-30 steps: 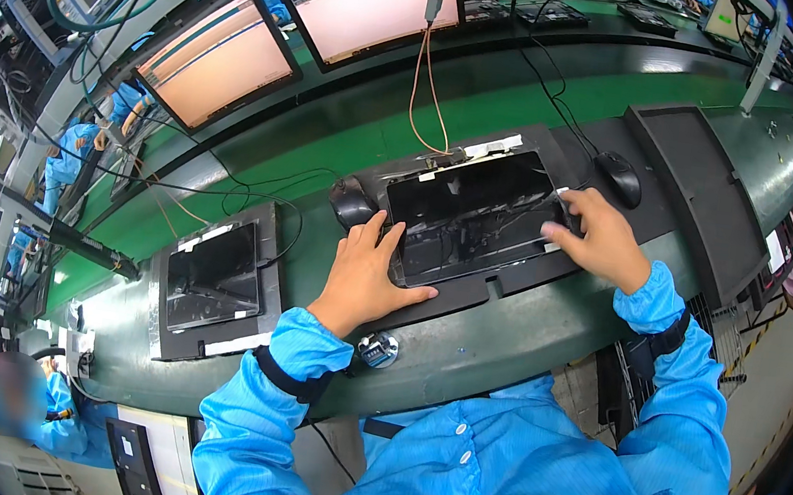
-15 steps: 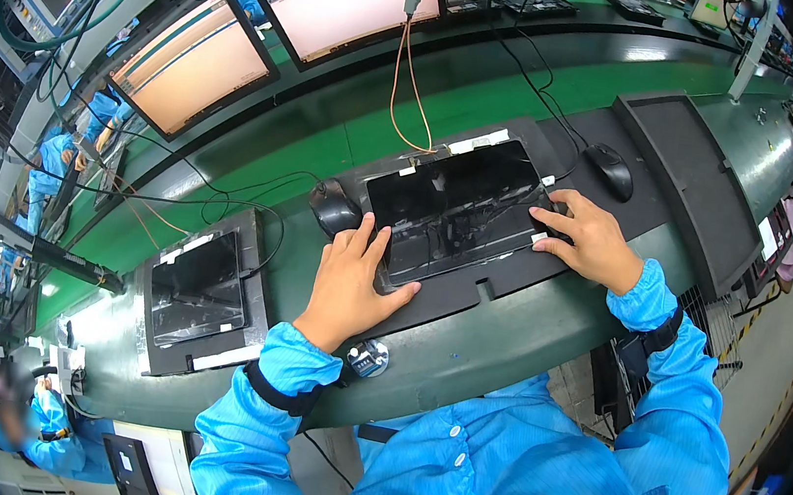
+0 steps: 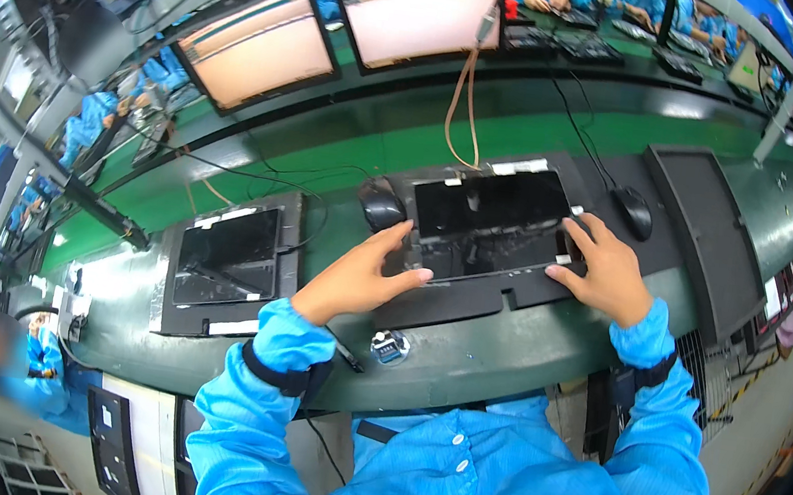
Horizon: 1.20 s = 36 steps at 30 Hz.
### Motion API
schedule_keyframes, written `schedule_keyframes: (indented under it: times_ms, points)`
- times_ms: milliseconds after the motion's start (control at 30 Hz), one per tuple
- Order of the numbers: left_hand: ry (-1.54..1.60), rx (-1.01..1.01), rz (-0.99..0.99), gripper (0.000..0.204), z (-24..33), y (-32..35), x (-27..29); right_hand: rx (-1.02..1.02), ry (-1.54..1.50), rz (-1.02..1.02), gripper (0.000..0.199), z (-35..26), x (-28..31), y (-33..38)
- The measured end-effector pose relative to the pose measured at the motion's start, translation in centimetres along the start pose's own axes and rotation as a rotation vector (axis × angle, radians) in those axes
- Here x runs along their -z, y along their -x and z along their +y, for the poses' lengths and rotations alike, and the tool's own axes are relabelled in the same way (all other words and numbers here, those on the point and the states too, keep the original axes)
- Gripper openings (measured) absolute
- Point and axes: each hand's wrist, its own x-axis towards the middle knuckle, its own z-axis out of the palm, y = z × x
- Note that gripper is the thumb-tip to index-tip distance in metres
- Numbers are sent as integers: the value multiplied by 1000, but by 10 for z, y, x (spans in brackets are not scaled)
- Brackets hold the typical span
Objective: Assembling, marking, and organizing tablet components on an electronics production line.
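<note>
A black tablet-like screen panel (image 3: 491, 222) lies flat on a dark foam pad (image 3: 454, 306) in front of me, with small white tabs along its edges. My left hand (image 3: 363, 275) is at its left side, fingers stretched and the thumb apart near the lower left corner. On the other side my right hand (image 3: 606, 271) spreads its thumb and fingers, the tips at the panel's right edge. Neither hand grasps anything. Beside my left fingertips sits a black computer mouse (image 3: 382, 204); a second black mouse (image 3: 631, 212) is beyond my right hand.
Another dark panel (image 3: 229, 255) lies on a pad to the left. A black tray (image 3: 713, 249) stands at the right. Near the bench's front edge are a small blue-and-white part (image 3: 389, 347) and a black pen-like stick (image 3: 345, 351). Monitors (image 3: 423, 15) and a looped cable (image 3: 460, 107) hang beyond.
The view has shifted, so the bench appears lower and further right. My left fingers have moved off the panel's front left area to its left edge; my right hand remains at the right edge.
</note>
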Motion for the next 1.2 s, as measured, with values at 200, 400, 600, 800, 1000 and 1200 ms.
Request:
schedule_keyframes:
  times_ms: [200,400,600,800,1000,1200]
  points:
    - [188,83,330,23,19,122,54,196,-541,183,20,-63,-24,33]
    - [336,437,927,40,-43,185,-43,287,-500,-48,7,-85,-59,50]
    - [202,276,1079,34,-51,170,-70,137,-579,-40,4,-78,-65,50]
    - [196,242,1078,31,-49,183,-71,173,-410,-128,4,-90,-64,56]
    - [175,244,1088,32,-52,187,-76,334,-348,-140,10,-97,-64,48]
    - [185,271,1020,32,-51,179,-75,221,-419,-155,7,-89,-65,51]
